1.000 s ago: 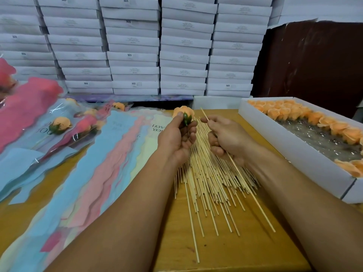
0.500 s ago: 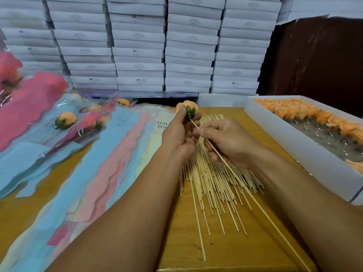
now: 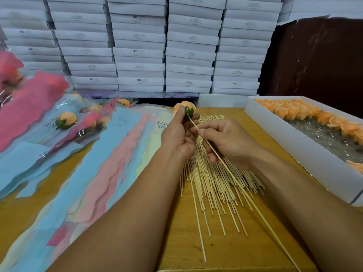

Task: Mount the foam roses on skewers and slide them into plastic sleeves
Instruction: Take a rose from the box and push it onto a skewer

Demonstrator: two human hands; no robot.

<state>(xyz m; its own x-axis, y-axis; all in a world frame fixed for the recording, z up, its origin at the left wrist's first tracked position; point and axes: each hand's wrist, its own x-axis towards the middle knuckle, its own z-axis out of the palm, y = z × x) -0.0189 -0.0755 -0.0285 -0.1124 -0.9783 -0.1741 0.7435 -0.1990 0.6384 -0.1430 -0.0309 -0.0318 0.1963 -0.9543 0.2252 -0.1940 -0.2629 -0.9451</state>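
Observation:
My left hand (image 3: 179, 134) holds an orange foam rose (image 3: 185, 107) with a green base, fingers curled round it, above the table's middle. My right hand (image 3: 225, 142) pinches a long wooden skewer (image 3: 245, 193) whose tip touches the rose's green base. Under both hands lies a loose pile of skewers (image 3: 212, 181) on the wooden table (image 3: 225, 252). Plastic sleeves (image 3: 110, 163) in blue, pink and yellow are fanned out to the left.
A white box (image 3: 294, 154) at the right holds several orange roses (image 3: 290, 109). Finished sleeved roses (image 3: 65, 119) lie at the far left. Stacked white cartons (image 3: 141, 46) line the back wall. The table's front edge is near the bottom.
My right hand lifted one skewer off the pile and swung its tip up to the green base of the rose. My left hand kept the rose in nearly the same place.

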